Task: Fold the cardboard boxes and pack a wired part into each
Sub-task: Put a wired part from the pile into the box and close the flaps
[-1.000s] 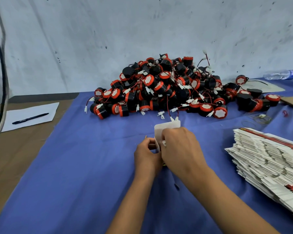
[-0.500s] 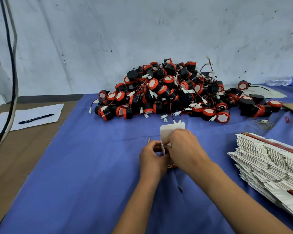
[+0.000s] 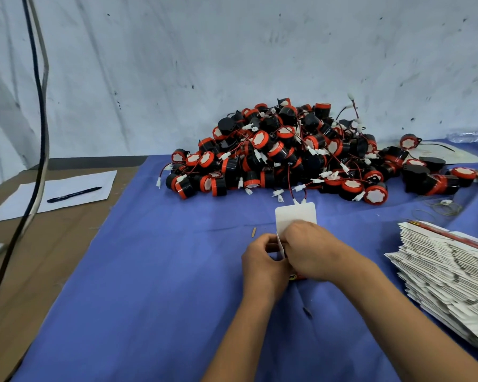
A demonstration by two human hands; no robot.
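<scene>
A blue cloth [image 3: 138,271] covers the bench. Against the wall behind it lies the heap of wired parts [image 3: 295,150]. Right of the heap's near edge sits the stack of flat boxes [image 3: 447,274]. Just in front of the heap, both hands, left hand [image 3: 262,264] and right hand [image 3: 312,250], grip one small box [image 3: 294,216], its white flap upright and pointing toward the heap.

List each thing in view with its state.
box: partly folded, flap up, held in both hands
left hand: gripping box
right hand: gripping box
wired parts: loose, piled
flat boxes: unfolded, stacked
pen: lying on paper
</scene>
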